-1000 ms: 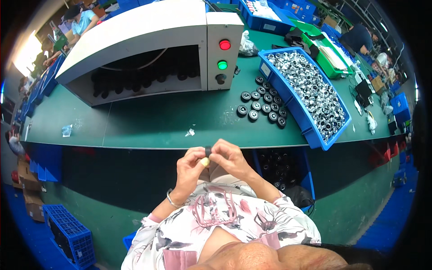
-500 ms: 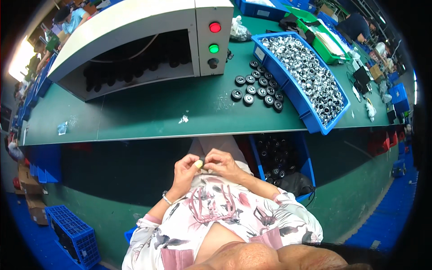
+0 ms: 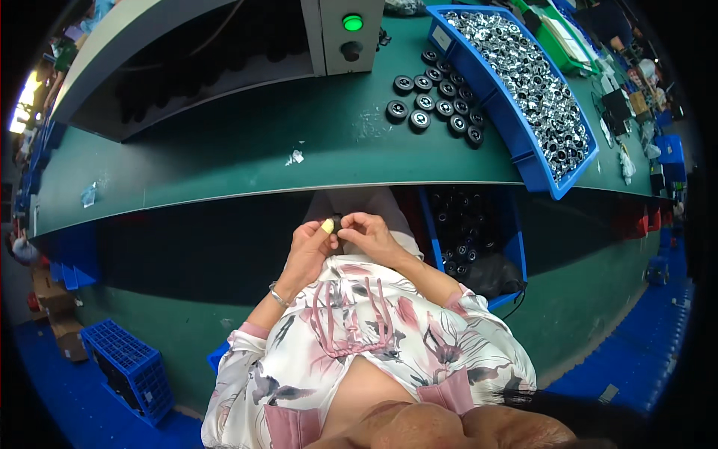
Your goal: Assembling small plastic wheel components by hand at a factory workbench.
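Near the front edge of the table [image 3: 224, 161], the left hand [image 3: 303, 251] and right hand [image 3: 374, 238] pinch what looks like a small black part [image 3: 336, 222] over the lap [image 3: 363, 200], while green tabletop stretches toward the machine [image 3: 348, 56] and the blue bin [image 3: 532, 162] overhangs that edge

Smooth plastic bin [image 3: 525, 155], shiny metallic-looking parts [image 3: 522, 81]

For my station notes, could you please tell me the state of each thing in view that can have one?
Round green indicator light, lit
Grey arched housing, open-fronted
Small dark piece, held by left hand and right hand
Blue rectangular plastic tray, filled with shiny silvery parts
Round black wheel-like pieces, loose on the green tabletop
Blue plastic bin below, holding black parts
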`<state>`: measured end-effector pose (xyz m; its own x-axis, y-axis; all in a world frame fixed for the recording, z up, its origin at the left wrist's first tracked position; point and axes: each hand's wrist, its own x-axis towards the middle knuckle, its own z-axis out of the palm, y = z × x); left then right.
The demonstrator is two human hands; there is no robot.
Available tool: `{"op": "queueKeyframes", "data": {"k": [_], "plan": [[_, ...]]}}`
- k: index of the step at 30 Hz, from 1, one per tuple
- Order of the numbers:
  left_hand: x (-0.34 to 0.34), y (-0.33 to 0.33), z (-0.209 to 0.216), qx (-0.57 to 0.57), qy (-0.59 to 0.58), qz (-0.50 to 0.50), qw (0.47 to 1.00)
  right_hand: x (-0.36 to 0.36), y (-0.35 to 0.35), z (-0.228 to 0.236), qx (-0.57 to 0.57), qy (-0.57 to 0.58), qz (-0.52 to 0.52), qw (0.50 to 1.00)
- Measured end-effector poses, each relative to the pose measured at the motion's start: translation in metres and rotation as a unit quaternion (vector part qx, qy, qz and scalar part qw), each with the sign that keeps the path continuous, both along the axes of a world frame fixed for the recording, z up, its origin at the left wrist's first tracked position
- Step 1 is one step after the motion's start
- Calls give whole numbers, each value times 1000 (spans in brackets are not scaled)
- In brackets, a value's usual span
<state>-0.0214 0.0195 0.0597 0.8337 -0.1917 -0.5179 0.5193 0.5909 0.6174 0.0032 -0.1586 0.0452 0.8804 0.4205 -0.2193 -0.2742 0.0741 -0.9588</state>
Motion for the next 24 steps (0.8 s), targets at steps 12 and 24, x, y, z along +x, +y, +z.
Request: {"op": "queueKeyframes", "data": {"k": [12, 24], "plan": [[-4, -5, -6, 127, -71, 11, 989, 4, -5, 5, 63, 100, -2, 993], [3, 6, 17, 410, -303, -175, 842, 10, -17, -8, -12, 40, 91, 995]]}}
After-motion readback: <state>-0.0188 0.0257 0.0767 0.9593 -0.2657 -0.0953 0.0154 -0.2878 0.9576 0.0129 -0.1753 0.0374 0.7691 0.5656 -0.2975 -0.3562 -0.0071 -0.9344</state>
